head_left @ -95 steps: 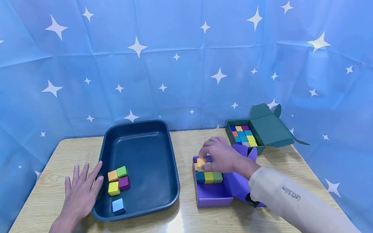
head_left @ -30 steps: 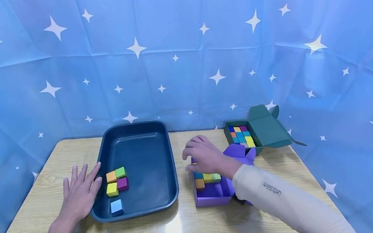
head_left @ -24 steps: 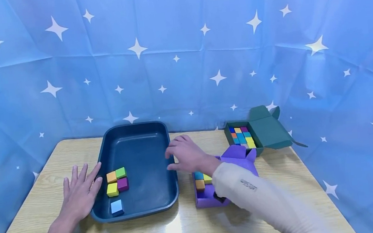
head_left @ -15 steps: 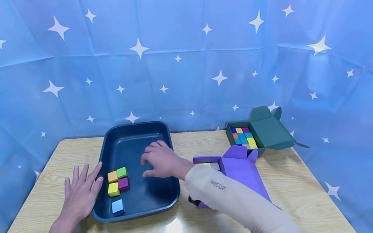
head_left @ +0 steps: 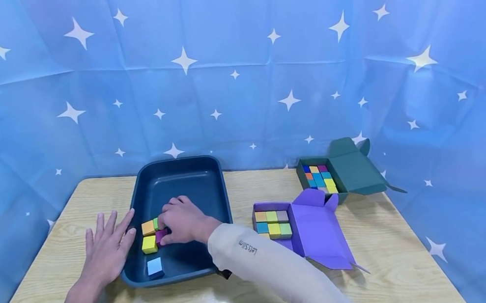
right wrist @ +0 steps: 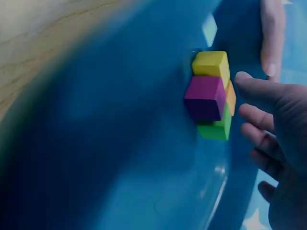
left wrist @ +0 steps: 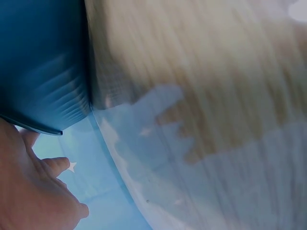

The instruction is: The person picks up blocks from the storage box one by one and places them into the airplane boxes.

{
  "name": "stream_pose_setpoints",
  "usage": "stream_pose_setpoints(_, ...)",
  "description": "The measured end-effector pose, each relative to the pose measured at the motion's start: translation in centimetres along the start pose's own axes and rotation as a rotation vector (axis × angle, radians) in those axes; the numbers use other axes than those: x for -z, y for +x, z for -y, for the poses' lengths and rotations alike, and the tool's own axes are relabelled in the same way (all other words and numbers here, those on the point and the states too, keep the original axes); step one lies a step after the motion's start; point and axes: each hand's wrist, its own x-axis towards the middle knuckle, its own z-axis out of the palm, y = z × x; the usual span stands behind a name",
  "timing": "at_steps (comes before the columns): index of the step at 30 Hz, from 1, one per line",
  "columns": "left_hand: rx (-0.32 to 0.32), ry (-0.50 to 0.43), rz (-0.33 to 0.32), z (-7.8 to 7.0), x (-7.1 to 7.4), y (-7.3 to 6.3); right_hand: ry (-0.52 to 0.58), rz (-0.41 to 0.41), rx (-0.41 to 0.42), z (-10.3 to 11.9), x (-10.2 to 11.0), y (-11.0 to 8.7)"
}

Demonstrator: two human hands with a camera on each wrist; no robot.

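Note:
My right hand is over the dark blue tray, thumb and fingers apart, right by a purple cube and a green cube. In the right wrist view, a gap shows between the thumb and fingers of the right hand, with nothing held. The purple cube sits with the green, yellow and orange cubes in a tight cluster. A light blue cube lies apart, nearer the tray's front. My left hand lies with straight, spread fingers at the tray's left rim.
A purple box with its lid folded open to the right holds rows of coloured cubes; my right sleeve covers its front corner. Behind it stands an open green box with more cubes. A starry blue cloth hangs behind the table.
My right hand has let go of a light orange cube in the purple box, where a front-row cube has appeared. It has then swung left over the tray's cubes. The left hand stays put.

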Motion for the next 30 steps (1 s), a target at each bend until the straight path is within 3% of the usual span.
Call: stream_pose_setpoints(30,0.001,0.010,0.000,-0.2,-0.1,0.1,-0.032,0.020,-0.038,0.5,-2.5,1.2)
